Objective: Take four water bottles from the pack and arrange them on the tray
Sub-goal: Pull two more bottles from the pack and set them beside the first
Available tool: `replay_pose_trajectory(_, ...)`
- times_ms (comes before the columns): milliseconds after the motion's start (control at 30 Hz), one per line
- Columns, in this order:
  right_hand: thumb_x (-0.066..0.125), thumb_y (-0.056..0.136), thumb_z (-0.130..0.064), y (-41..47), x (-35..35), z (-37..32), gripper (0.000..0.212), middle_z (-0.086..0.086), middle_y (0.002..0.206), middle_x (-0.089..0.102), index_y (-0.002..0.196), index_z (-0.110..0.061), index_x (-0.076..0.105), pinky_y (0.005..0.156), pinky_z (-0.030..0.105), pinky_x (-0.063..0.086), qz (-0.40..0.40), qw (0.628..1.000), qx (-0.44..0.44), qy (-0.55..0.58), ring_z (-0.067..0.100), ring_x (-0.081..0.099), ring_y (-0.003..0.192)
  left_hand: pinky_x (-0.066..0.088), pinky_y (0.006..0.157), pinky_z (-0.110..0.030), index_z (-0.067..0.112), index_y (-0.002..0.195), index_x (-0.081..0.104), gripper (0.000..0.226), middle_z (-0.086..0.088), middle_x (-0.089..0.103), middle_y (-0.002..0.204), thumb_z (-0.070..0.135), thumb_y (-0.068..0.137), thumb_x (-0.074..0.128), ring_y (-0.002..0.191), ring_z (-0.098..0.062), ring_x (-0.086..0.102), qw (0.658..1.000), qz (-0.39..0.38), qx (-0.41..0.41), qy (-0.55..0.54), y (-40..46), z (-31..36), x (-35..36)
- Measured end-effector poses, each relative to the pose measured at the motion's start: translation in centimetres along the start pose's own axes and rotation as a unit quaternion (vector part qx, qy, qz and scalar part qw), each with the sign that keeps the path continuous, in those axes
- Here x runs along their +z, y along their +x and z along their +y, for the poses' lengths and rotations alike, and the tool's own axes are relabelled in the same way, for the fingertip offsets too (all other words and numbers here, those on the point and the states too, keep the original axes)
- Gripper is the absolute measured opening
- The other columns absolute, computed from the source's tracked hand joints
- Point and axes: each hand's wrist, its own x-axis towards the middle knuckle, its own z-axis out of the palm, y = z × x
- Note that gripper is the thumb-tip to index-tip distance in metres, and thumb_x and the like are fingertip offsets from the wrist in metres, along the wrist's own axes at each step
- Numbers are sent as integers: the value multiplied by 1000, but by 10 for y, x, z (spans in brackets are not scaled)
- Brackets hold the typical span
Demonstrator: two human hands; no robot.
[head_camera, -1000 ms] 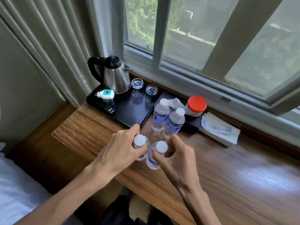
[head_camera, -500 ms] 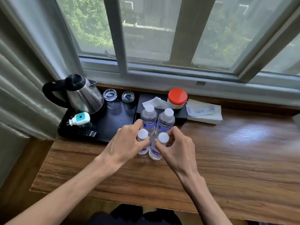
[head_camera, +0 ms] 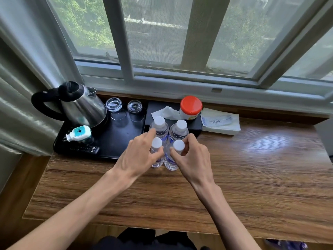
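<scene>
Nearest, the left hand (head_camera: 137, 156) and the right hand (head_camera: 193, 157) each have fingers closed around the neck of a small water bottle, just under its white cap: the left fingers (head_camera: 153, 131) wrap the near-left bottle (head_camera: 156, 154), the right fingers (head_camera: 189, 139) pinch the near-right bottle (head_camera: 173, 157). Both bottles stand upright on the wooden surface (head_camera: 234, 177), touching or nearly touching each other between the two hands. Just beyond the fingertips stand the far-left bottle (head_camera: 159, 124) and the far-right bottle (head_camera: 180, 128), also upright and packed close, so the four form a tight square. They appear to stand at the right edge of the black tray (head_camera: 122, 134), though whether their bases rest on it or beside it cannot be told. These look like full, thin-walled plastic bottles: moderately heavy for their size, smooth and a little slippery on the body, and likely to dent if squeezed mid-body. The stiff neck ring under the cap is probably the surest hold, as taken now; a lower grip around the label would steady a taller lift. Past the left fingers on the tray are a plug-in device (head_camera: 79, 133), a kettle (head_camera: 81, 107) and two upturned glasses (head_camera: 124, 105); past the right fingers, a red-lidded jar (head_camera: 190, 107).
</scene>
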Motion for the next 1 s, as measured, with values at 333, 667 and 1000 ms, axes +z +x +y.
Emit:
replay_pose_trajectory(333,79,82,-35,-10,9,22,34,-7,60,48,99,-24,53,55,24,43,3,996,-39,83,11,48,55,42,60,-15,24,102,57,38,7,54,74,23,73,82,65,-9,52,990,8,-47,-131,-9,-16,11)
replay_pose_trajectory(667,80,76,-42,-30,29,62,77,-8,108,46,140,-19,45,71,27,56,25,997,-33,72,6,52,93,49,93,-24,20,132,46,88,7,42,111,34,57,90,98,-5,53,988,-4,-92,-127,-27,-38,39)
replay_pose_trajectory(1000,84,78,-36,-30,71,79,72,-4,134,57,139,-22,47,104,28,47,-30,986,55,154,4,53,121,51,101,-37,22,128,54,78,10,65,122,36,61,91,113,-5,61,964,15,-167,-206,-32,-55,74)
